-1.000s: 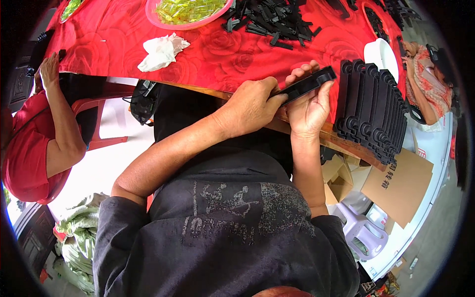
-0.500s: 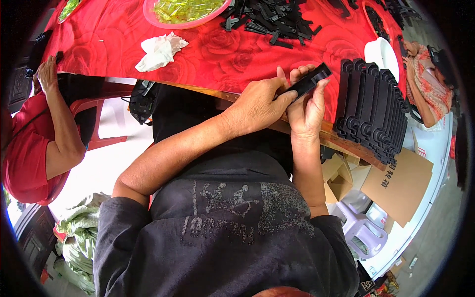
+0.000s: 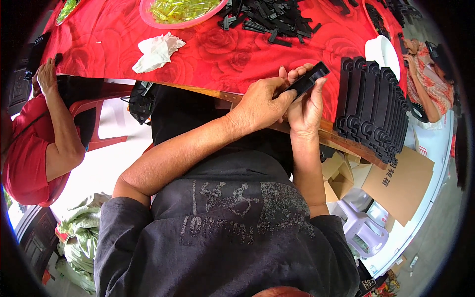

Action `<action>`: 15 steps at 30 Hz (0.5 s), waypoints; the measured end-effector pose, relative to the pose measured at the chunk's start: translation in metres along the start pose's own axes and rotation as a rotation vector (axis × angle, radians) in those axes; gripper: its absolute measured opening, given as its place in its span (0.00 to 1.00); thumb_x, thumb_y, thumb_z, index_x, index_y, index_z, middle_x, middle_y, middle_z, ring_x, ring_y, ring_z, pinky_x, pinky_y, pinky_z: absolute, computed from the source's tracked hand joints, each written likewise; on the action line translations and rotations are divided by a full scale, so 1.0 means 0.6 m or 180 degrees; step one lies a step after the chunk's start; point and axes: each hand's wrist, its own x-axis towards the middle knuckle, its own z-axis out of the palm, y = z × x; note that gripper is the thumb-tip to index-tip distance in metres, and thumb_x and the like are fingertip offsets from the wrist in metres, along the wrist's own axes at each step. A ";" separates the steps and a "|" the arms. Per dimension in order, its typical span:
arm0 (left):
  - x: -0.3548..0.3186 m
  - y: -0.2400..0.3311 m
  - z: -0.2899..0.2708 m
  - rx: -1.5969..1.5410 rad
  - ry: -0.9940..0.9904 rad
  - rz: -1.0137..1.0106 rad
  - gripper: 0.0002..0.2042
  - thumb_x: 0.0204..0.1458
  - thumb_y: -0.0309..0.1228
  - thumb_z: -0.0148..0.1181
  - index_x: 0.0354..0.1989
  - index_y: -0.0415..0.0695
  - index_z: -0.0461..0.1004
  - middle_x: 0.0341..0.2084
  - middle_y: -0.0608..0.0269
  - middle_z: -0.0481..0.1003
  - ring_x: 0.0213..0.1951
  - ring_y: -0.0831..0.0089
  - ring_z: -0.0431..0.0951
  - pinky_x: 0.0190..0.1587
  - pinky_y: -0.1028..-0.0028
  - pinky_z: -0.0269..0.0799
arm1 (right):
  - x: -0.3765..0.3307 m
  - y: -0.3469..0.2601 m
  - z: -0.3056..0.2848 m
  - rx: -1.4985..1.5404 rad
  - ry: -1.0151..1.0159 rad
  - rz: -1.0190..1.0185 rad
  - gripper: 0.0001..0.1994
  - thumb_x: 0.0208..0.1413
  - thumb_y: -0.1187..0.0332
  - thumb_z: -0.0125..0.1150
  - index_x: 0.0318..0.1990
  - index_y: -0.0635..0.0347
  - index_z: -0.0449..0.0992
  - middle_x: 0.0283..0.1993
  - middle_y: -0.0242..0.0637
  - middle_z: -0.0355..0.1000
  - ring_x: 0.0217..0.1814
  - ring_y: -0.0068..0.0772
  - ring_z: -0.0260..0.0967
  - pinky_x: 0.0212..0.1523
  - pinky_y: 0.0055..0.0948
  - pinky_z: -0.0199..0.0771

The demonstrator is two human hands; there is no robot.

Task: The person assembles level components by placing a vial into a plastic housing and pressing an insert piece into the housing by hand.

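Both my hands grip one long black plastic part [image 3: 315,75] just over the near edge of the table. My left hand [image 3: 261,102] closes on its lower end, with the thumb pressed along it. Behind and under the part, my right hand [image 3: 307,110] has its palm turned up, the thumb against the upper end and the fingers curled on the far side. A shallow hollow shows along the part's upper face; the lower end is hidden by my left fingers. To the right of my hands, several similar long black parts [image 3: 368,101] stand in a row.
Across the red flowered cloth [image 3: 217,57] lie a pile of small black pieces [image 3: 269,20], a pink basin [image 3: 184,24] of clear yellow pieces, and a crumpled white tissue [image 3: 157,52]. A white bowl [image 3: 383,53] stands behind the row. People [image 3: 37,143] sit at both sides; cardboard [image 3: 403,183] lies below right.
The black part has tilted slightly in my hands and shifted a touch to the left. My grip is otherwise the same.
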 end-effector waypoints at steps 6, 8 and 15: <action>0.001 -0.007 0.002 0.0467 0.0091 0.0160 0.12 0.60 0.33 0.54 0.40 0.33 0.72 0.18 0.65 0.74 0.20 0.79 0.74 0.23 0.78 0.71 | -0.001 0.000 0.001 0.0065 -0.0020 0.0001 0.21 0.61 0.52 0.55 0.52 0.60 0.68 0.46 0.40 0.74 0.50 0.39 0.74 0.70 0.51 0.54; 0.001 -0.006 0.002 0.0479 0.0061 0.0189 0.12 0.61 0.33 0.53 0.40 0.33 0.72 0.18 0.65 0.73 0.20 0.80 0.74 0.23 0.78 0.71 | 0.000 -0.001 -0.001 0.0061 -0.0008 -0.0003 0.21 0.61 0.52 0.55 0.52 0.60 0.68 0.46 0.40 0.74 0.49 0.39 0.74 0.70 0.51 0.54; -0.007 -0.002 -0.003 0.0102 -0.0264 0.0038 0.11 0.62 0.31 0.52 0.40 0.34 0.70 0.21 0.64 0.74 0.20 0.79 0.74 0.23 0.77 0.70 | 0.000 -0.001 -0.003 0.0117 0.0014 0.0054 0.21 0.62 0.52 0.54 0.51 0.60 0.68 0.45 0.39 0.74 0.49 0.39 0.74 0.71 0.51 0.52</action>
